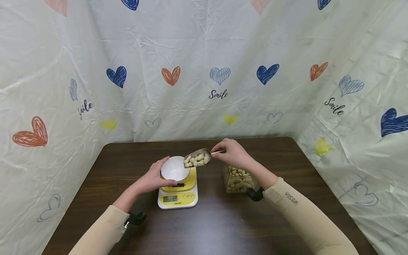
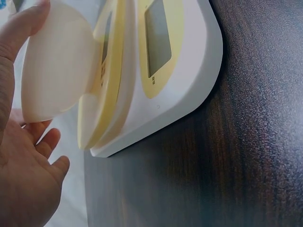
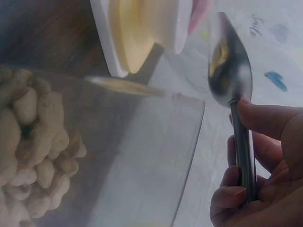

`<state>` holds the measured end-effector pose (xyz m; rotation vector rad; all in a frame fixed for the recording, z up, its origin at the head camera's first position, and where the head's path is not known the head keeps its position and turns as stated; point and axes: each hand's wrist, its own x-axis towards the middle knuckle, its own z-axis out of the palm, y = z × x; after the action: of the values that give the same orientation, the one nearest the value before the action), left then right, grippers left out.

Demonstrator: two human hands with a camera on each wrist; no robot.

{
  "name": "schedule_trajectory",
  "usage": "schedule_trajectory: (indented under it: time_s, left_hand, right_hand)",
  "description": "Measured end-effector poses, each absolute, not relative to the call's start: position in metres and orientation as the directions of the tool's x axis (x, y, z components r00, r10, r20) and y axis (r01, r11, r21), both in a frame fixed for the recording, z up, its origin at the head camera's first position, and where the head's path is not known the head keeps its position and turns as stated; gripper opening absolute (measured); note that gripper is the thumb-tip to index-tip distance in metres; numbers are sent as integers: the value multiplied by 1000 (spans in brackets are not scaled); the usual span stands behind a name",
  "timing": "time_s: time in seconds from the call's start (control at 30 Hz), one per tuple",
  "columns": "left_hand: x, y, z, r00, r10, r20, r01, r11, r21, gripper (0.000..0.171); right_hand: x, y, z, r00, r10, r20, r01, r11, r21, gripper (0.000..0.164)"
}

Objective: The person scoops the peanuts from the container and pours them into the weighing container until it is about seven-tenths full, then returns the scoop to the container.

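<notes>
On a dark wood-grain table (image 1: 204, 226), at left, a left hand (image 1: 156, 176) grips a round white bowl (image 1: 174, 170) by its near and far sides; smooth and thin-walled, it looks light, stiff and slightly slippery, best held there. Whether it touches the yellow-and-white plastic scale (image 1: 189, 198) beneath is unclear. Rightward, a shiny metal scoop (image 1: 207, 153) meets the bowl's right rim in view, carrying bumpy, pale, probably light peanuts (image 1: 196, 160). A right hand (image 1: 234, 154) holds its slim, rigid handle, the sure grip. Nearer right stands a clear, straight-walled container (image 3: 147, 170) of peanuts.
</notes>
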<state>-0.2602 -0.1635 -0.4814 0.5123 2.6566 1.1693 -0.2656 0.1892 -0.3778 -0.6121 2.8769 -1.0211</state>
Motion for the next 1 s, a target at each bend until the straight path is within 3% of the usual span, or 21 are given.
schedule_trajectory:
  time_s: [0.47,1.0]
  left_hand:
    - [-263,-164,-485,-918,395,-22,250,622,742,117]
    - [-261,-165,-484,-918,396,-30,242,617,749,119]
  right_hand:
    - [-267,162,-369,-887,-412,211,-462,805,-373,14]
    - [-265,170,-365,-889,-400,224,-458,801,-386,14]
